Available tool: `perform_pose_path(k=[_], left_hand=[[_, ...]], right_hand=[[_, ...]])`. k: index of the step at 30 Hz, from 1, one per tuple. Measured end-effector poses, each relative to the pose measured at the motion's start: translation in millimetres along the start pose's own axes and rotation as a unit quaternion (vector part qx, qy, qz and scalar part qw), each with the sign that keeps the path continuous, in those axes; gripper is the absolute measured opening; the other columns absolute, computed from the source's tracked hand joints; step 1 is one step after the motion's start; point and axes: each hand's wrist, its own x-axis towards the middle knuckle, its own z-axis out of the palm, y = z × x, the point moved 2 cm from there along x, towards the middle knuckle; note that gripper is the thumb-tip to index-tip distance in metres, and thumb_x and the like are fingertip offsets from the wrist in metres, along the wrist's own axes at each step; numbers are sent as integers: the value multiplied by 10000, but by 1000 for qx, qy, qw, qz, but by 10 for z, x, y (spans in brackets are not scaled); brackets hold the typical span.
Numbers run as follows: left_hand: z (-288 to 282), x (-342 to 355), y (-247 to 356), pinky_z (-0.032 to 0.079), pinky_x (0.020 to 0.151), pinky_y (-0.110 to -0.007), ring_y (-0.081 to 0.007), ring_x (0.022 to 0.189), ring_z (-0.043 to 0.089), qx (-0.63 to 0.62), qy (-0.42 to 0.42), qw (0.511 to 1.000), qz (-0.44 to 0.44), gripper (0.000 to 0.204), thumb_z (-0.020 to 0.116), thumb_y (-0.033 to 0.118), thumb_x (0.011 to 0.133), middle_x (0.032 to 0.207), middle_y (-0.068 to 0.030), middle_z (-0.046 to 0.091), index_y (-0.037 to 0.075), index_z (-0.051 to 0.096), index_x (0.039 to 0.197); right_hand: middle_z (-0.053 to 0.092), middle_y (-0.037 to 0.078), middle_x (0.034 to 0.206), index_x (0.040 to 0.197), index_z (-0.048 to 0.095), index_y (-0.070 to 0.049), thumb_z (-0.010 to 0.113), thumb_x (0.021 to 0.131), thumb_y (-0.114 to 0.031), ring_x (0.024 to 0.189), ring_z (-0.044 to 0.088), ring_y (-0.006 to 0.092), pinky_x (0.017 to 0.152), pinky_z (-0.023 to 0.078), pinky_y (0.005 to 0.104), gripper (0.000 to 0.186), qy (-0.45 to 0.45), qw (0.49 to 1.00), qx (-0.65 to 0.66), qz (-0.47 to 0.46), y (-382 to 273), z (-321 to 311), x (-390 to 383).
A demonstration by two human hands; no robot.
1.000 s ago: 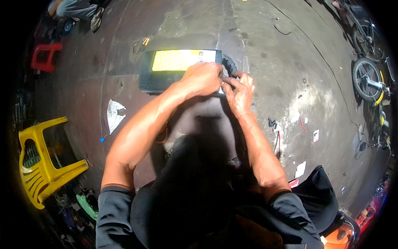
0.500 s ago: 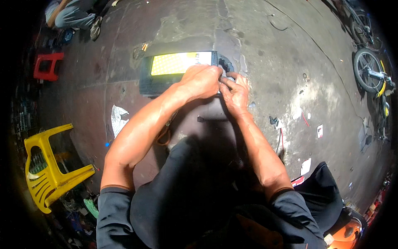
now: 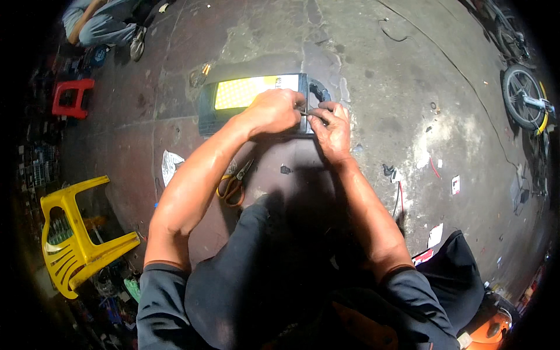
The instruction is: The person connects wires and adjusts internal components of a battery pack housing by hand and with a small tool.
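Observation:
A long dark box-shaped case (image 3: pixel 248 88) with a yellow-and-white label on top lies on the floor in front of me. Its right end carries a curved black handle (image 3: pixel 318 90). Over that end my left hand (image 3: pixel 273 111) rests with its fingers curled and closed. My right hand (image 3: pixel 334 133) meets it from the right, thumb and fingers pinched together. Between the fingertips is something thin and dark, too small to name. Scissors (image 3: pixel 234 189) with orange handles lie on the floor beside my left forearm.
At left stand a yellow plastic chair (image 3: pixel 96 251) and a red stool (image 3: pixel 73 98). A person's leg (image 3: pixel 108 29) shows at the far left. A motorcycle wheel (image 3: pixel 523 98) is at far right. A cable (image 3: pixel 466 79) crosses the floor; paper scraps and small debris lie around.
My left hand has drawn slightly left, away from my right fingertips, so a gap with the thin dark piece shows between them. The scissors have come into fuller view.

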Motion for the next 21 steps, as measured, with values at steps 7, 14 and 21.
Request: perform_pose_path(k=[7, 14, 21], left_hand=[[123, -275, -304, 495, 835, -345, -255, 885, 658, -255, 82, 962, -57, 355, 638, 157, 796, 945, -184, 699, -20, 666, 1103], [391, -449, -498, 487, 818, -283, -147, 865, 614, -423, 170, 883, -109, 299, 645, 82, 845, 950, -81, 688, -13, 657, 1128], [575, -582, -455, 438, 585, -228, -82, 695, 557, -522, 138, 821, -186, 290, 670, 81, 833, 840, -44, 667, 9, 659, 1113]], right_hand=[[604, 120, 1037, 917, 699, -50, 657, 802, -121, 1026, 527, 309, 910, 421, 401, 142, -10, 999, 37, 14, 130, 8, 39], [612, 115, 1006, 926, 660, -31, 644, 831, -55, 1002, 560, 303, 894, 440, 382, 99, -53, 994, -84, -43, -32, -62, 95], [588, 128, 1028, 953, 681, -51, 639, 854, -109, 1031, 499, 310, 940, 387, 393, 122, -16, 999, 12, 40, 29, -17, 105]])
